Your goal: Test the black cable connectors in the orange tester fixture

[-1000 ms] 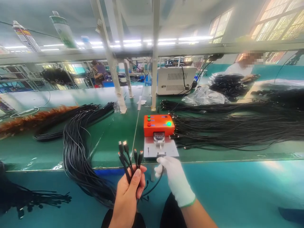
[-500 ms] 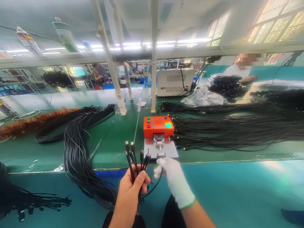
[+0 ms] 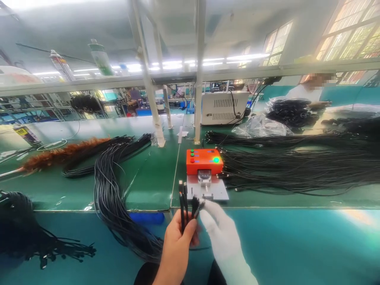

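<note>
My bare left hand (image 3: 181, 234) is closed round several black USB cables (image 3: 181, 202), their plugs pointing up above the fingers. Beside it, my white-gloved right hand (image 3: 221, 229) pinches at a black cable plug among the right-hand ends of this group. The glove hides part of that plug. Just beyond both hands, on the bench edge, stands an orange test box (image 3: 204, 161) with green and red buttons and a lit green light. In front of the box, a small gauge (image 3: 204, 175) and metal fixture sit on a silver plate (image 3: 219, 193).
A thick bundle of black cables (image 3: 108, 178) hangs over the bench edge at left. More cables (image 3: 297, 166) lie across the right side. Shelf posts (image 3: 199, 79) rise behind the box, near a white metal cabinet (image 3: 224, 107). A person (image 3: 305, 93) sits at far right.
My right hand has drawn back from the fixture to the plugs by my left hand. The view has shifted, so the bench appears farther right.
</note>
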`<state>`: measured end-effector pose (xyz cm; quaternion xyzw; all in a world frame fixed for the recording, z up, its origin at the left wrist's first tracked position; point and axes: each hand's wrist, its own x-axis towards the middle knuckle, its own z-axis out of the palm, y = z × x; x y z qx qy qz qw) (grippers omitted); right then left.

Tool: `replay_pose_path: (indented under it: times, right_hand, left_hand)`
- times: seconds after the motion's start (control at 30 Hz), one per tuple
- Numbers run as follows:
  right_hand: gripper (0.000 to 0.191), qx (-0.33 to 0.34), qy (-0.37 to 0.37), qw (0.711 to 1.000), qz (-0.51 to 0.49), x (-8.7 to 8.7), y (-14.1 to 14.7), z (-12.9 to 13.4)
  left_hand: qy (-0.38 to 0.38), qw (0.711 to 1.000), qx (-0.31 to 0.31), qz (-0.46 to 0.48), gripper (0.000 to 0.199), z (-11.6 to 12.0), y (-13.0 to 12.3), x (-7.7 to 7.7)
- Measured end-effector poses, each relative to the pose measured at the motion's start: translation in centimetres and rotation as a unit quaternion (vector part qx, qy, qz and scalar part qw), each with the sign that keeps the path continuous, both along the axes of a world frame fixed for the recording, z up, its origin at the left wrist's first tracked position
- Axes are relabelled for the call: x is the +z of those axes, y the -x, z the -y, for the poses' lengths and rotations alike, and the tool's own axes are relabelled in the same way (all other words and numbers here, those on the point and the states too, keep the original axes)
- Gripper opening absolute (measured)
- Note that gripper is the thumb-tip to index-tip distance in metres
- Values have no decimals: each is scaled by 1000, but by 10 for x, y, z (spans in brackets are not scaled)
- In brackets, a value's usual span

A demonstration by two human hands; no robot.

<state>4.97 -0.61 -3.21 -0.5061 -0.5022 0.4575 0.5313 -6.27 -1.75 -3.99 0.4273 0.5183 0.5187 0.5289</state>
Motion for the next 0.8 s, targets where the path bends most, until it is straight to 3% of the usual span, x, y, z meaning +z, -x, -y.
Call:
replay_pose_path:
  times: [0.07, 0.13, 0.23, 0.37, 0.53, 0.8]
  right_hand:
    - [23, 28, 49, 993, -102, 4, 8, -1]
    - [20, -16, 71, 983, -167, 3, 10, -4]
    - [20, -69, 89, 979, -169, -5, 2, -10]
    - [24, -10, 105, 985, -137, -19, -11, -22]
    - [27, 0, 105, 988, -114, -32, -12, -33]
    - [29, 13, 93, 987, -131, -23, -12, -40]
  left_hand:
    - [-12, 1000, 19, -7, 18, 1, -1, -3]
    - [-28, 997, 73, -15, 19, 1, -1, -5]
    - [-54, 990, 131, 6, 21, -1, 3, -6]
    - [-48, 990, 127, 42, 24, -2, 5, 0]
    - [-33, 991, 117, 47, 31, -1, 3, 7]
    - [-13, 992, 111, 61, 30, 0, 3, 14]
